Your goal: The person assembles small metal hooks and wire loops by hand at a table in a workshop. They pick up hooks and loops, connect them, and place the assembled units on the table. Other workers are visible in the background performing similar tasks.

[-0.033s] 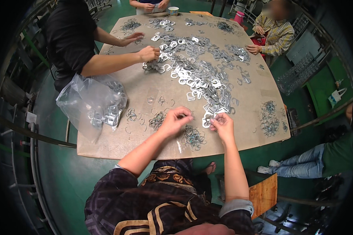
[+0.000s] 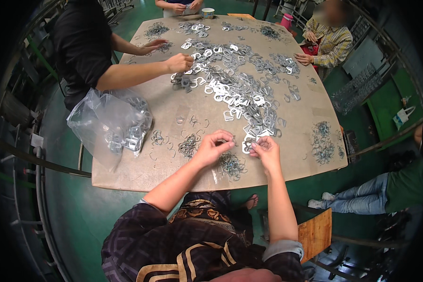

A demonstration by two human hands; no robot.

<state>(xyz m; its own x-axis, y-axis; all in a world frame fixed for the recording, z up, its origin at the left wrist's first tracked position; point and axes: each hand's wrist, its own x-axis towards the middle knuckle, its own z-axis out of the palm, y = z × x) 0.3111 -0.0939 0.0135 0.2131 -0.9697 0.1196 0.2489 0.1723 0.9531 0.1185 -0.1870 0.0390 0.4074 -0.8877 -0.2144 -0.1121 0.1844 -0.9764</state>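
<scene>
My left hand (image 2: 214, 148) is closed in a pinch above the table, with thumb and index finger together. Whatever lies between those fingertips is too small to make out. Just to its right, my right hand (image 2: 268, 152) pinches a flat silver metal hook (image 2: 250, 146) at the near end of the hook pile. Below and between the hands lies a heap of thin bent wire clips (image 2: 231, 165). Another clip heap (image 2: 189, 145) sits left of my left hand. The long pile of silver hooks (image 2: 239, 91) stretches from my right hand toward the table's far side.
A clear plastic bag (image 2: 103, 124) of metal parts rests on the left edge of the brown table (image 2: 122, 171). Across from it, more clips (image 2: 323, 143) lie near the right edge. Co-workers' hands (image 2: 179, 63) reach in from the left; other people stand at the far side and right.
My left hand has shifted slightly right, closer to my right hand, which stays almost in place. The left co-worker's far hand has drawn back to the left.
</scene>
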